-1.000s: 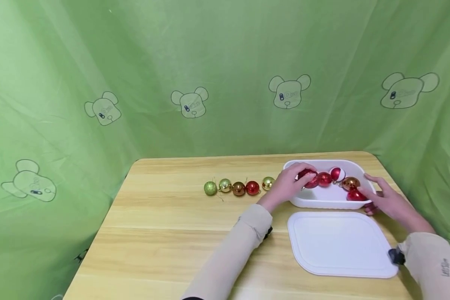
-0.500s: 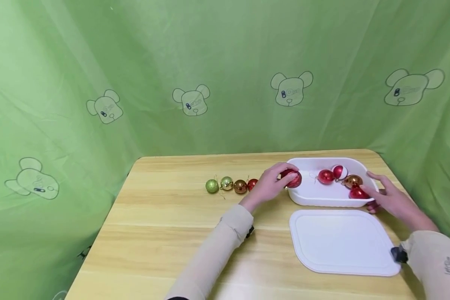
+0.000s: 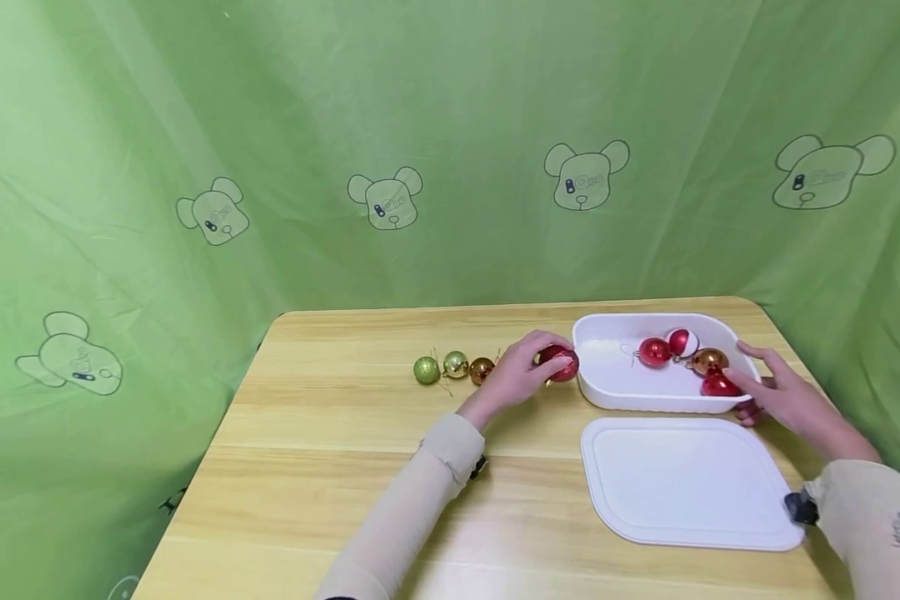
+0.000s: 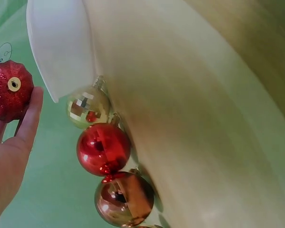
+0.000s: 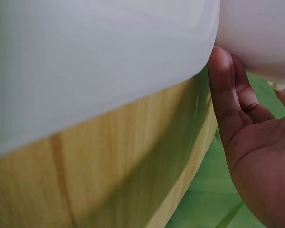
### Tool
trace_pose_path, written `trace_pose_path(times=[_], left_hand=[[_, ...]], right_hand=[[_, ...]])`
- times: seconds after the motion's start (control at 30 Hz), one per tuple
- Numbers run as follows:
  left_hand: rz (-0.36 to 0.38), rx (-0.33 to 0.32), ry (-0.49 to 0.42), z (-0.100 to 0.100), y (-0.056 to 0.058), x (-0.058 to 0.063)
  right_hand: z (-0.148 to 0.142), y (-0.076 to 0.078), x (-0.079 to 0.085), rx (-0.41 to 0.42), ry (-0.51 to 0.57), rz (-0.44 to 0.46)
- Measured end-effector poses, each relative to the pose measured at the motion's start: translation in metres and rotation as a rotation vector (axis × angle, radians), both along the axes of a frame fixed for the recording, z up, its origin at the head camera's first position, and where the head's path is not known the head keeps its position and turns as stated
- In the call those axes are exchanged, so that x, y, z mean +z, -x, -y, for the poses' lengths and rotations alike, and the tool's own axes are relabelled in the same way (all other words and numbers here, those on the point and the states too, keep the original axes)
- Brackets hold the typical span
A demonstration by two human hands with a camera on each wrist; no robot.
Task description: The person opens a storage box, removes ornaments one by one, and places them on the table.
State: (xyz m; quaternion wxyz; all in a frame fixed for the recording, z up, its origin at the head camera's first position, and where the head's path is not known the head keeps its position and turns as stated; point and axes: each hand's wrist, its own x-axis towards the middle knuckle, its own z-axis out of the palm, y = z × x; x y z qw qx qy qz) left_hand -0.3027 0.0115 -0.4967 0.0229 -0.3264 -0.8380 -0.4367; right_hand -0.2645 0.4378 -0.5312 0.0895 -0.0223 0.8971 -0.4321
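Note:
My left hand [image 3: 512, 371] grips a red glittery ridged Christmas bauble [image 3: 560, 366] just left of the white plastic box [image 3: 645, 402]. In the left wrist view that bauble shows its gold cap above the fingers [image 4: 32, 114]. My right hand [image 3: 791, 404] holds the box's right end, thumb over the rim and fingers against the outside. Inside the box lie a red bauble [image 3: 654, 352], a red-and-white one [image 3: 682, 342], a copper one [image 3: 710, 362] and another red one [image 3: 720, 384].
Left of the box runs a row of baubles: glittery green [image 3: 426, 370], shiny gold-green [image 3: 455, 364], copper [image 3: 482, 371], then red [image 4: 103, 149] and gold [image 4: 88, 107], which my left hand hides from the head view. A white lid [image 3: 690, 483] lies before the box.
My left hand has lifted the ridged red bauble out of the box and carried it left past the rim. The right hand keeps its hold on the box.

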Motion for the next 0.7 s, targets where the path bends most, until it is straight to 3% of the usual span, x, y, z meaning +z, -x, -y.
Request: trace_pose_path(times=[0.43,0.7], left_hand=[[0.073,-0.01,0.078,0.008,-0.005,-0.006],[0.021,-0.028,0.167,0.006,-0.004,-0.016]], right_hand=[[-0.003,0.001,-0.001,-0.001,-0.002,0.0],[-0.003,0.001,-0.002,0.0,0.009,0.001]])
